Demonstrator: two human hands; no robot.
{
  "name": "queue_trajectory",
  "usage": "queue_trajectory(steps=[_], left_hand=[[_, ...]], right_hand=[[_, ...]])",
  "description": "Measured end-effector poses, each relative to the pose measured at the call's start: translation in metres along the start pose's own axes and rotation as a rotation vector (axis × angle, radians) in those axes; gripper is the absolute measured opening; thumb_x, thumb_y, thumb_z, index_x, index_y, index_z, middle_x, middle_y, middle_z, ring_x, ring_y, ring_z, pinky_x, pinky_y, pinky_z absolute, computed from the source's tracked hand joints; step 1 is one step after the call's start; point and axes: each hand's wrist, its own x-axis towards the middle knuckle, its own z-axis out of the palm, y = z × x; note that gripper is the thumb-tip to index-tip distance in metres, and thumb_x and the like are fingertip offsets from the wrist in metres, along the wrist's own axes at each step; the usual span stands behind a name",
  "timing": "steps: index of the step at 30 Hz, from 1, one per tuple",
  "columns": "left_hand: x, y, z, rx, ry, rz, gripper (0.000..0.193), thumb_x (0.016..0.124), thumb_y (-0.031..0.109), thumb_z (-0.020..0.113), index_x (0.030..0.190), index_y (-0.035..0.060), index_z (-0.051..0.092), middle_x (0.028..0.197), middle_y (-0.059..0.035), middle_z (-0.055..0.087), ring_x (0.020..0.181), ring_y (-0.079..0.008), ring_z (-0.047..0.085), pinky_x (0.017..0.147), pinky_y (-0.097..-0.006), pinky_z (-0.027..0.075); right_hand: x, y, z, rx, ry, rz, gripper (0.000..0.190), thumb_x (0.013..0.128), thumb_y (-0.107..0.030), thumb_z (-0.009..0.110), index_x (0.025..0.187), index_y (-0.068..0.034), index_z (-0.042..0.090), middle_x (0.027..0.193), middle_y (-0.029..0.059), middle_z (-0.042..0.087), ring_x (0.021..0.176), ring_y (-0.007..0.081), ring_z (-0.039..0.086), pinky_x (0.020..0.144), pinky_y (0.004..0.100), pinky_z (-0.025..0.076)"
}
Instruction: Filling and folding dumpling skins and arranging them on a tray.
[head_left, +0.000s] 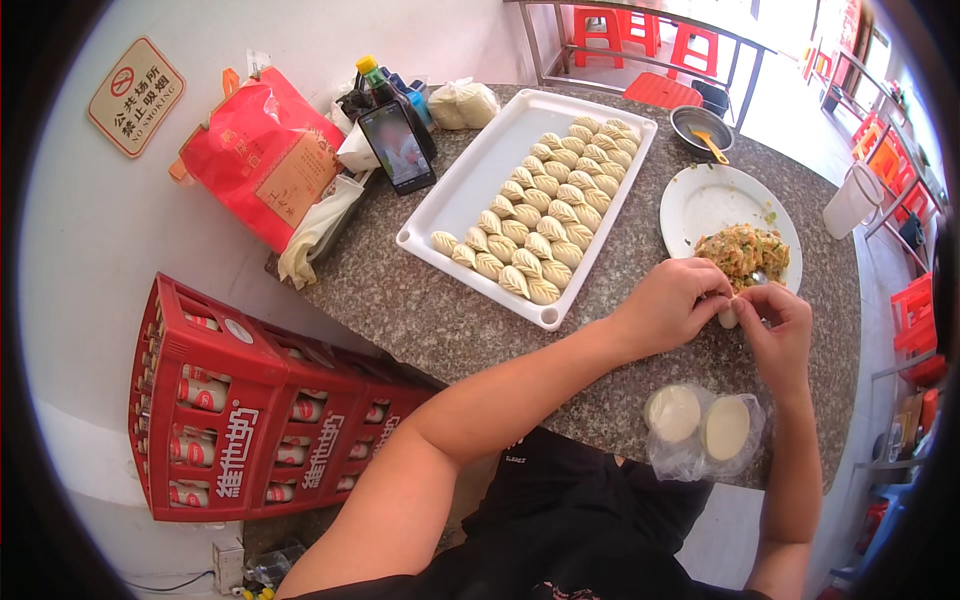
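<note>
Between the fingertips of my left hand (671, 304) and my right hand (776, 326) is a small pale dumpling (727, 318), mostly covered by the fingers. Just beyond it, a white oval plate (705, 195) holds a mound of chopped filling (742, 251) with a metal spoon (760, 277) in it. Two stacks of round dough wrappers (673, 412) lie on a clear plastic bag (679, 461) nearer my body. Left of my hands, a white plastic tray (469, 180) carries rows of leaf-pleated dumplings (551, 202).
The speckled stone table (480, 352) also bears a metal bowl (690, 120) with a yellow-handled utensil, a propped phone (397, 146), a bottle (375, 79) and a red bag (262, 150). Red crates (277, 405) of bottles stand at the left. A white pitcher (853, 201) is at the right edge.
</note>
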Motion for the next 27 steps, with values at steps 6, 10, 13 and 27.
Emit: queue_trajectory(steps=[6,10,13,27], left_hand=[[0.002,0.003,0.014,-0.669,0.131,-0.297,0.025,0.1,0.001,0.074,0.124,0.0019,0.066,0.119,-0.0126,0.076,0.111,-0.0254,0.076,0.092,-0.0392,0.064],[0.0,0.001,0.008,-1.055,0.023,-0.594,0.019,0.109,0.003,0.069,0.127,0.0048,0.066,0.129,-0.0087,0.071,0.121,-0.0204,0.073,0.104,-0.0416,0.066],[-0.002,-0.001,0.007,-1.099,0.002,-0.603,0.014,0.11,0.005,0.07,0.123,0.0033,0.07,0.122,-0.007,0.074,0.114,-0.0206,0.076,0.101,-0.042,0.068],[-0.003,-0.005,0.018,-0.911,0.05,-0.518,0.016,0.107,0.009,0.074,0.121,0.0025,0.07,0.116,-0.0039,0.074,0.105,-0.0135,0.075,0.091,-0.0317,0.065]], right_hand=[[-0.001,-0.001,-0.002,0.198,0.103,0.027,0.007,0.102,-0.003,0.078,0.103,0.004,0.076,0.096,0.0043,0.077,0.089,0.0084,0.073,0.08,0.0254,0.058],[-0.002,-0.003,-0.004,0.237,0.078,0.07,0.008,0.102,-0.005,0.079,0.105,0.002,0.077,0.097,0.0024,0.079,0.09,0.0073,0.072,0.079,0.0254,0.058],[0.0,-0.005,-0.006,0.403,0.03,0.162,0.011,0.102,-0.007,0.081,0.108,0.002,0.078,0.095,0.0016,0.079,0.088,0.0062,0.071,0.078,0.0247,0.057],[-0.001,-0.015,0.005,-0.146,0.222,-0.3,0.008,0.092,0.002,0.082,0.099,0.004,0.08,0.085,0.0101,0.076,0.073,0.015,0.072,0.069,0.0288,0.057]])
